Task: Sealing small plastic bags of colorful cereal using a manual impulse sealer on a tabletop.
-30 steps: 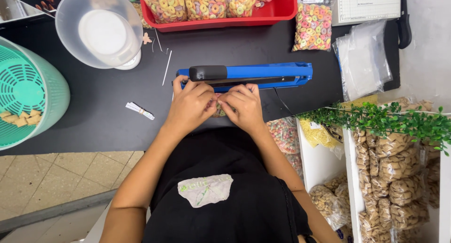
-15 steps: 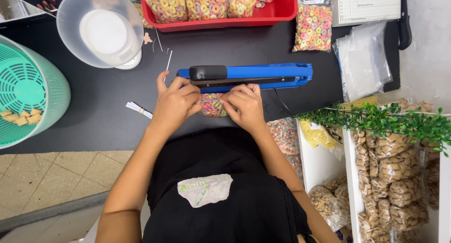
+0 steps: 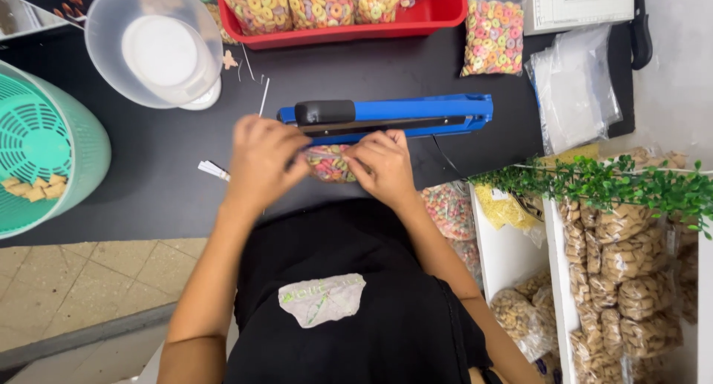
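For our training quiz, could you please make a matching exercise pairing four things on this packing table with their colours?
Things:
1. heat sealer
2. slotted basket
3. tray of cereal bags
4. table

Colours:
A. red
B. black
C. blue
D. mint green

Pairs: 1-C, 2-D, 3-A, 4-B

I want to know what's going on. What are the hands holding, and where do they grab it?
Both hands hold a small clear bag of colourful cereal rings: left hand at its left side, right hand at its right, just below the blue sealer.
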